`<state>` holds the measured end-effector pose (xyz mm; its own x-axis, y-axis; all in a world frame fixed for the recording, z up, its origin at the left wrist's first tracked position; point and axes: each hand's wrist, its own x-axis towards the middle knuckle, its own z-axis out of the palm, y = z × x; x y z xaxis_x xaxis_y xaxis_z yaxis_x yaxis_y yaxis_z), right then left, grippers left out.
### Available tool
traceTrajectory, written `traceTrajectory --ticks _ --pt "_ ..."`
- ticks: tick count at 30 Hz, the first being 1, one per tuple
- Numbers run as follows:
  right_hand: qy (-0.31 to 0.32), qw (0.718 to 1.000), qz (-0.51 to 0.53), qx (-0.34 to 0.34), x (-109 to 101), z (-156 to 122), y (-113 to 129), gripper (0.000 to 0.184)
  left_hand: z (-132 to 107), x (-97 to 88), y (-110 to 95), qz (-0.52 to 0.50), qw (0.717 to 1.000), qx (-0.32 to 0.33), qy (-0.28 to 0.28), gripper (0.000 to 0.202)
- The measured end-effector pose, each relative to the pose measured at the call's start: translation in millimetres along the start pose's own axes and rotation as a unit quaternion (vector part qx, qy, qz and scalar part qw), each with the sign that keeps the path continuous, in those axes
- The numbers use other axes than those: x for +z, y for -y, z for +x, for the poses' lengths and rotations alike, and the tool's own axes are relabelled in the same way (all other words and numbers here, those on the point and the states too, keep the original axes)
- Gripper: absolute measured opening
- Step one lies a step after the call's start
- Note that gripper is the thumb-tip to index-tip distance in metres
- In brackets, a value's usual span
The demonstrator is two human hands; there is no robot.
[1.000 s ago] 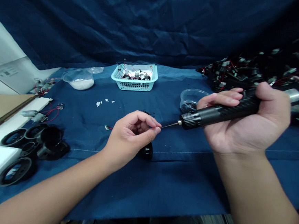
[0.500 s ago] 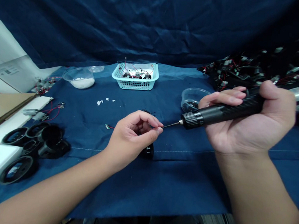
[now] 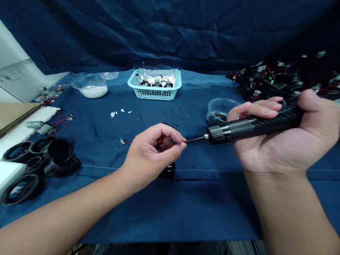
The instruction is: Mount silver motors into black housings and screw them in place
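My right hand is wrapped round a black electric screwdriver, held level with its thin bit pointing left. My left hand pinches thumb and forefinger together right at the bit's tip; whatever is in the pinch is too small to make out. Under the left hand a black rounded part lies on the blue cloth, mostly hidden by the fingers.
A small clear tub with dark bits stands behind the screwdriver. A light-blue basket of wired motors sits at the back, a clear bowl of white bits to its left. Black ring housings lie at left, and a heap of wired parts at right.
Both hands keep the same pose, pinch against bit tip. The view has shifted slightly, so everything sits a little higher in the picture.
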<state>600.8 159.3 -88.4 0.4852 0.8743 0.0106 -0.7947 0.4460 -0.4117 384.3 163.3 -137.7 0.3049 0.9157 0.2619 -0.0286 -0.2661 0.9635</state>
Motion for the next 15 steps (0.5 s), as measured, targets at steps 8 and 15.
traceTrajectory --ticks 8,15 --pt "-0.004 1.0 0.0 0.006 0.1 0.7 1.2 0.028 -1.4 -5.8 0.3 0.055 0.998 0.027 0.02 0.026" --pt "-0.006 1.0 -0.01 -0.007 2.3 3.7 0.5 0.035 -30.2 -10.4 -60.4 0.151 0.96 0.158 0.178 0.031"
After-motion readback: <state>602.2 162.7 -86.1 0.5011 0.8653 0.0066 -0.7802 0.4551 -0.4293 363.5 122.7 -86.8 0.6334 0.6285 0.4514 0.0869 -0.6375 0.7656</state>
